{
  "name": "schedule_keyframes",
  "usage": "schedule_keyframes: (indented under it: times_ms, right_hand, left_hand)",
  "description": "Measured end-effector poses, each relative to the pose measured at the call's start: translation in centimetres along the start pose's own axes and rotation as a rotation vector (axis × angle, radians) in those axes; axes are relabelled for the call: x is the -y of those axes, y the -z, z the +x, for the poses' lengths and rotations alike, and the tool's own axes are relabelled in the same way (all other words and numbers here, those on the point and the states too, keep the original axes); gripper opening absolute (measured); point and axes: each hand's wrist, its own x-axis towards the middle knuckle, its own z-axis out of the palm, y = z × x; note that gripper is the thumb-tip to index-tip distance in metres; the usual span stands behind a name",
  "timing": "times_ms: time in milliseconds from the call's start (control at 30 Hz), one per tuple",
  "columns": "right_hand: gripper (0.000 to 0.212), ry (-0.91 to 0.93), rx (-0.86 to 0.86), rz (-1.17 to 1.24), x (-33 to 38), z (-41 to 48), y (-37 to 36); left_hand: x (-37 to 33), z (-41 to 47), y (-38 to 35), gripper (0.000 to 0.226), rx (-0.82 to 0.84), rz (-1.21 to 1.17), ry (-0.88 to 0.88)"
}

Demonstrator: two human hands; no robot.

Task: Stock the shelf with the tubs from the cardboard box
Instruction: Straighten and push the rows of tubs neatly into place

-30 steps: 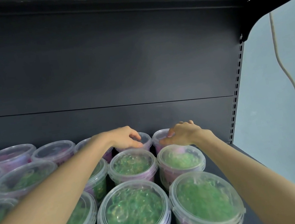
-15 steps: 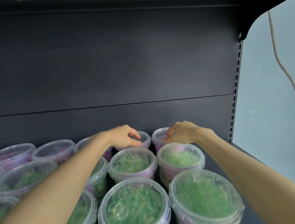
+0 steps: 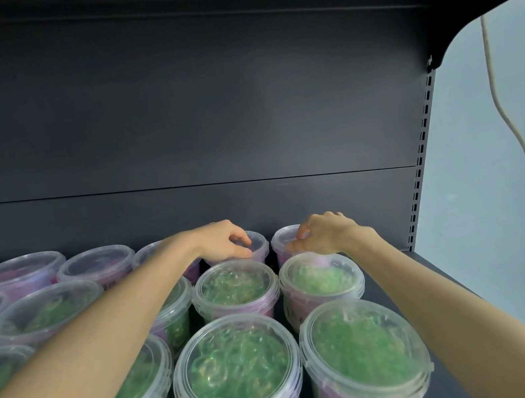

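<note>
The 2 bare forearms (image 3: pixel 105 346) stretched forward and inward, wrists nearly level. The left hand (image 3: pixel 223 242) hung palm down, its fingers (image 3: pixel 241 238) curled downward, the thumb tucked beneath. The right hand (image 3: pixel 324 233) sat just beside it, not touching, knuckles up, fingers curled. Whether either gripped anything could not be told.

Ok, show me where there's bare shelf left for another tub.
Only a dark strip of shelf along the right edge, between the right column of tubs and the slotted upright, partly hidden by the right arm; likely too narrow. Left and centre are crowded, tubs nearly rim to rim.
</note>
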Motion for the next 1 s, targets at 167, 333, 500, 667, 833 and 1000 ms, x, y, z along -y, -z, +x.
schedule_keyframes:
  times_ms: [167, 333, 500, 667, 833, 1000]
  right_hand:
    - [0.053, 0.012, 0.027, 0.022, -0.2, -0.1, 0.0]
    - [0.041, 0.087, -0.003, 0.108, -0.1, -2.8, 1.1]
    - [0.026, 0.169, -0.162, 0.338, -0.1, -8.1, 1.7]
    - [0.027, 0.169, -0.088, 0.385, 0.3, -13.0, 0.7]
    - [0.012, 0.086, -0.108, 0.367, 0.9, -13.3, -0.3]
    - [0.018, 0.01, -0.115, 0.344, 1.1, -13.1, -0.4]
  left_hand:
    - [0.0, -0.1, 0.0, 0.041, 0.018, 0.001, 0.007]
    - [-1.3, -1.1, 0.3, 0.022, -0.129, -0.05, -0.034]
    - [-2.9, -5.2, 0.0, 0.017, -0.26, -0.12, -0.119]
    - [-3.0, -9.4, -2.2, 0.032, -0.162, 0.027, -0.091]
    - [-3.2, -10.3, -3.0, 0.035, -0.167, -0.005, -0.071]
    - [-3.8, -10.7, -2.9, 0.037, -0.14, -0.045, -0.053]
